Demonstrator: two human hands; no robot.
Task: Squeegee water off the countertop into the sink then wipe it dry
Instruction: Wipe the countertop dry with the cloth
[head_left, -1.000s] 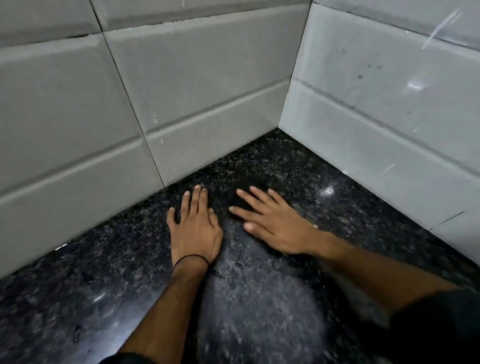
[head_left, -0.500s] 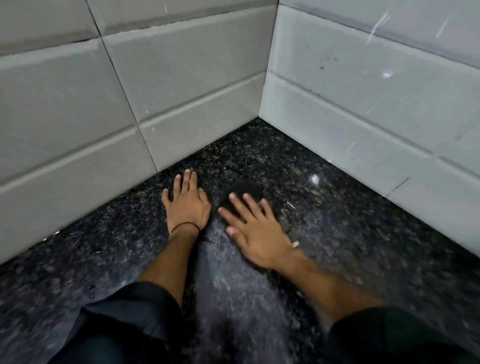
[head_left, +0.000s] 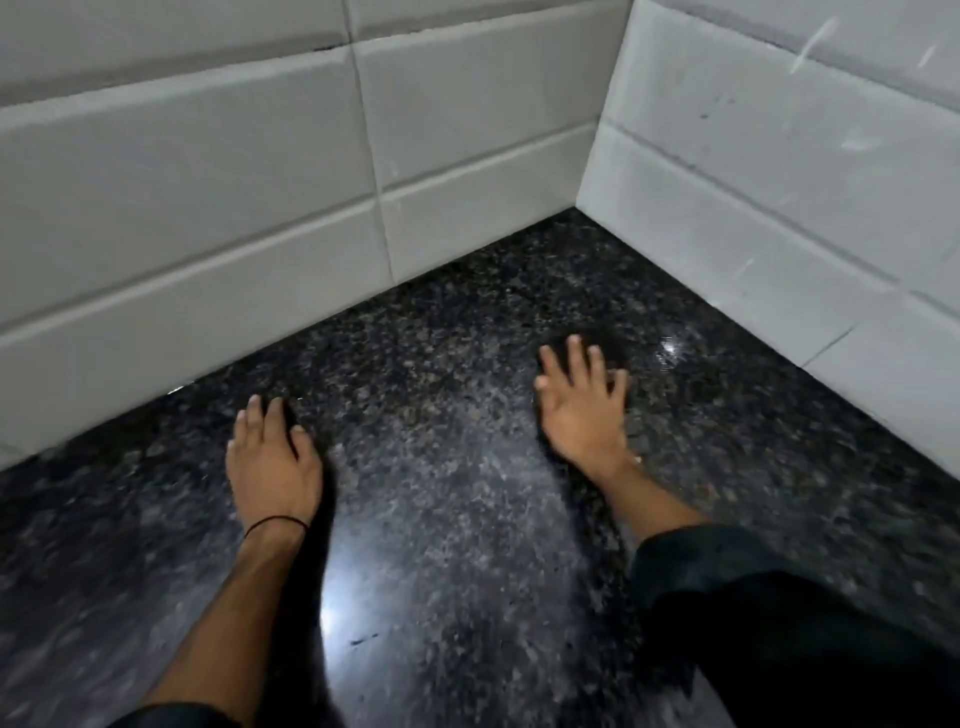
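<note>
The dark speckled granite countertop (head_left: 441, 493) runs into a corner and shines with wet glare. My left hand (head_left: 272, 467) rests palm down on it at the left, fingers close together, a thin black band on the wrist. Farther right, my right hand (head_left: 582, 410) presses down with its fingers spread. A dark round patch that looks like a dark cloth (head_left: 618, 349) lies under its fingertips, mostly hidden. No sink and no squeegee are in view.
A white tiled back wall (head_left: 208, 182) meets a white tiled right wall (head_left: 779, 182) at the corner, both standing on the counter. Bright light glints on the counter near the right wall (head_left: 667, 347) and between my forearms.
My hands were side by side near the corner and have spread apart. The left hand slid left and toward me; the right hand moved right with the dark patch under it.
</note>
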